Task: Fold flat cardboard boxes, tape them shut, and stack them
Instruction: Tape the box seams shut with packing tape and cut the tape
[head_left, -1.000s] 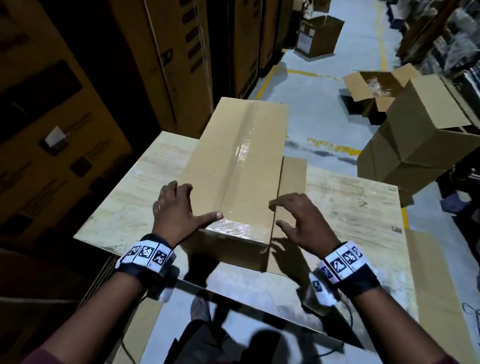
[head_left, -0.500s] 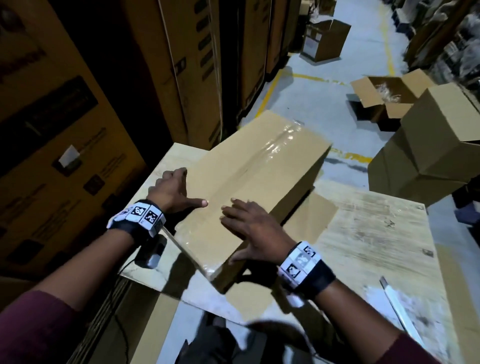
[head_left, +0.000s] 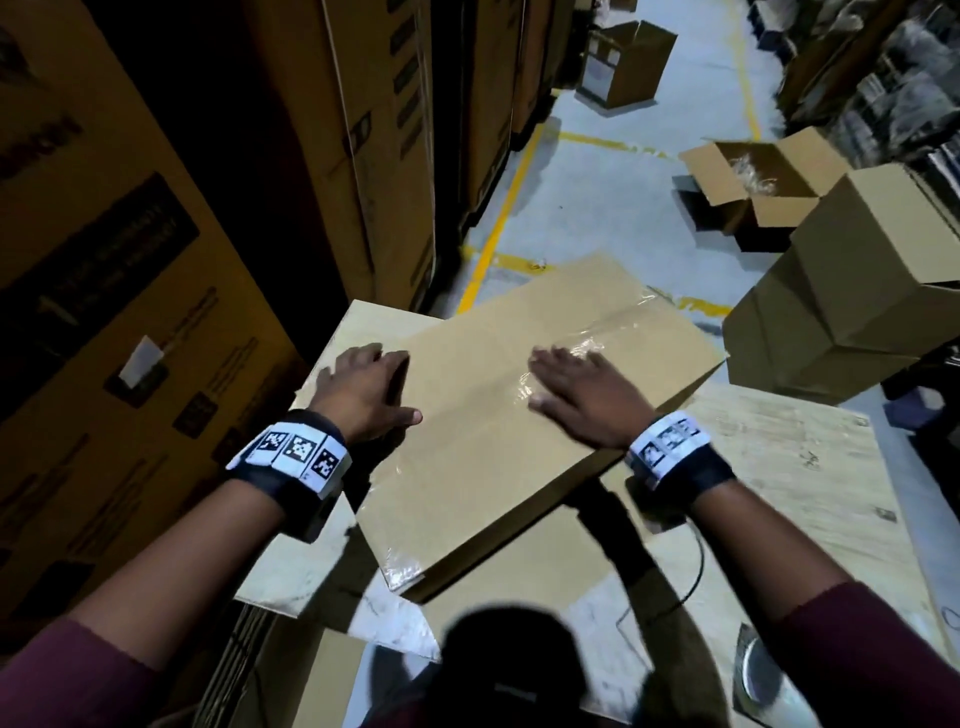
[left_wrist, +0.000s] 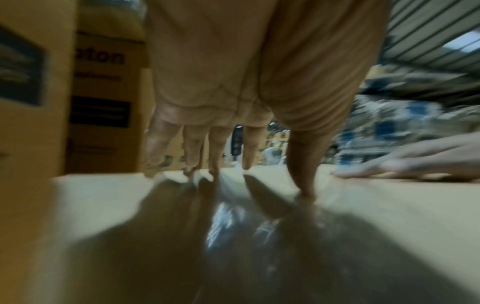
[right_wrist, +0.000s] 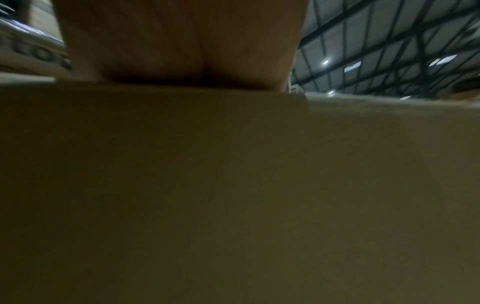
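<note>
A closed brown cardboard box (head_left: 493, 467) lies diagonally on the wooden table (head_left: 779, 493), with clear tape (head_left: 608, 332) along its top seam. My left hand (head_left: 363, 389) rests on the box's far-left edge, fingers straight and thumb on top. The left wrist view shows that hand (left_wrist: 221, 123) touching the cardboard (left_wrist: 389, 216) with its fingertips. My right hand (head_left: 576, 400) lies flat on the taped seam near the box's middle, and its fingers (left_wrist: 405, 164) show in the left wrist view. In the right wrist view only the palm (right_wrist: 182, 41) and dark cardboard (right_wrist: 233, 185) appear.
A flat cardboard sheet (head_left: 519, 587) lies under the box. Closed boxes (head_left: 841, 312) are piled to the right of the table. Behind them an open box (head_left: 753, 176) sits on the floor. Tall printed cartons (head_left: 363, 156) wall the left side. A yellow line (head_left: 498, 228) runs along the aisle.
The box has swung so its far end points right. My right hand moved from beside the box onto its taped top. My left hand stayed at the left edge.
</note>
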